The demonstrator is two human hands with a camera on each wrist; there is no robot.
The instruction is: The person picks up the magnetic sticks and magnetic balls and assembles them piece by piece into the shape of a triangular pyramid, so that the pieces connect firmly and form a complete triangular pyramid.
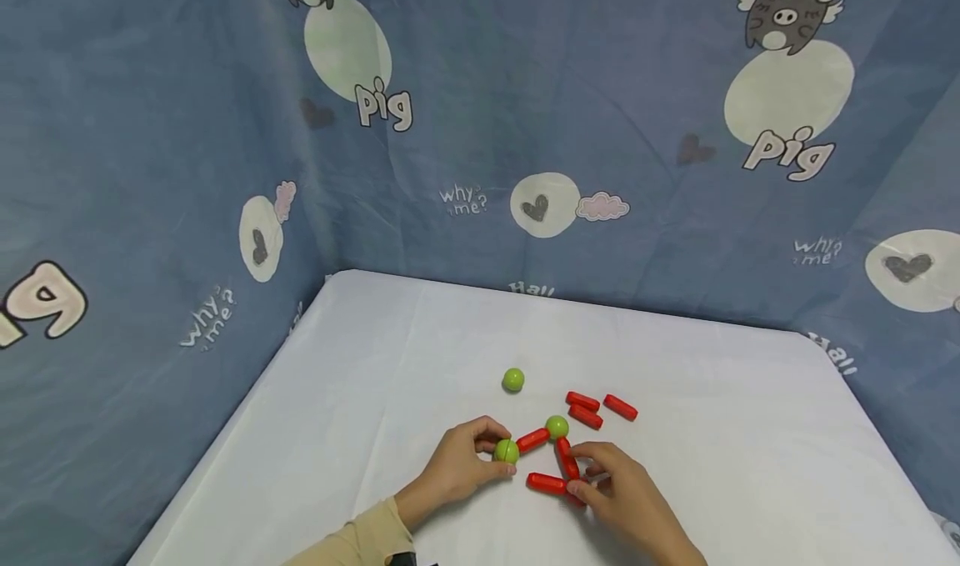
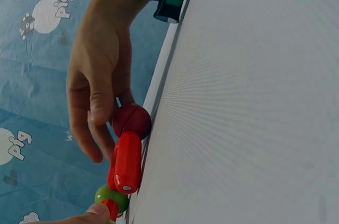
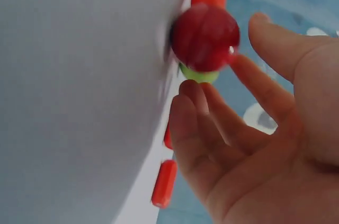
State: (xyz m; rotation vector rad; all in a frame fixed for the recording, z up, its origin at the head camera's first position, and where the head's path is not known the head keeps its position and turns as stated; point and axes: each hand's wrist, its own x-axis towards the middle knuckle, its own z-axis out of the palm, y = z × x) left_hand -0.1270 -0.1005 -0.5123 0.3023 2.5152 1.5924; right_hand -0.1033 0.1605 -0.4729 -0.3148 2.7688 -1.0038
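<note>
My left hand [image 1: 465, 464] pinches a green ball [image 1: 507, 452] between thumb and forefinger. From that ball a red rod [image 1: 533, 440] runs to a second green ball [image 1: 557, 427], and another red rod [image 1: 567, 459] leads from there towards my right hand [image 1: 626, 493]. The right fingers lie loosely round a red ball [image 3: 205, 37], mostly hidden in the head view. In the right wrist view a gap shows between the thumb [image 3: 265, 30] and this ball. A further red rod [image 1: 546, 483] extends left from the red ball, near the table's front.
Beyond the hands, a loose green ball [image 1: 513, 379] lies on the white tabletop [image 1: 420, 341]. Three red rods [image 1: 620, 407] lie at the back right, two of them side by side. Blue cloth [image 1: 450, 132] with pig prints hangs behind and beside the table.
</note>
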